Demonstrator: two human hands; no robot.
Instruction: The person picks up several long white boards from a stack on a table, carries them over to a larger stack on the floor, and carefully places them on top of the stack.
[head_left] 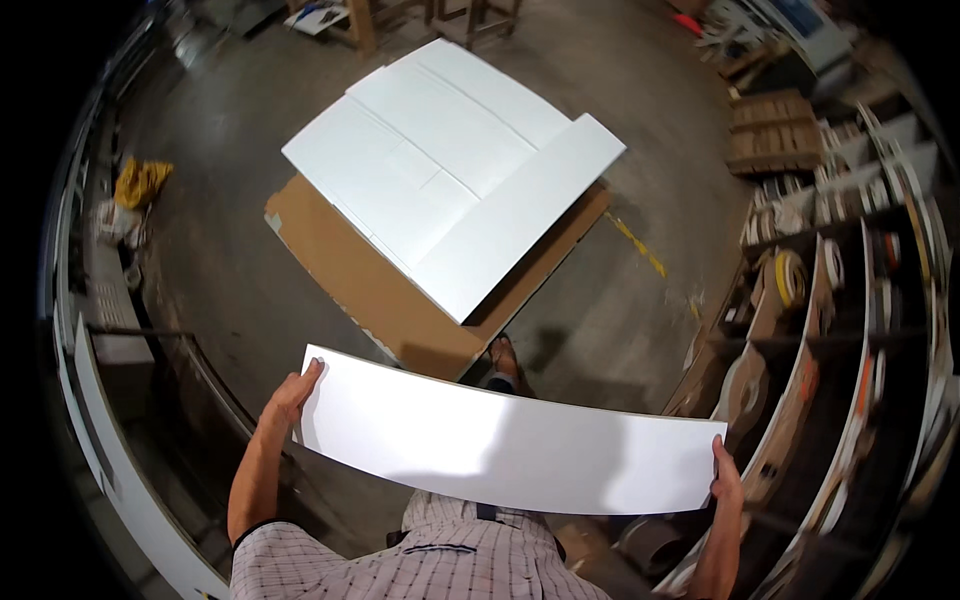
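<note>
A long white board (pixel 430 425) is held level across my front, between both hands. My left hand (pixel 295 390) grips its left end, thumb on the upper face and fingers out of sight underneath. At the opposite end my right hand (pixel 725 475) holds the short edge, its thumb on top near the corner. A shadow falls over the board's right half. Beyond it lies a stack of white panels (pixel 400 160), with one narrower white panel (pixel 530 215) on top along the right side. The stack rests on a brown sheet (pixel 340 270).
Shelving (pixel 810 340) on the right holds several rolls of edging, including a yellow roll (pixel 789 278). A wooden crate (pixel 773 132) stands farther back. On the left are a yellow bag (pixel 143 183) and a metal frame (pixel 190 360). My shoe (pixel 503 354) is beside the brown sheet.
</note>
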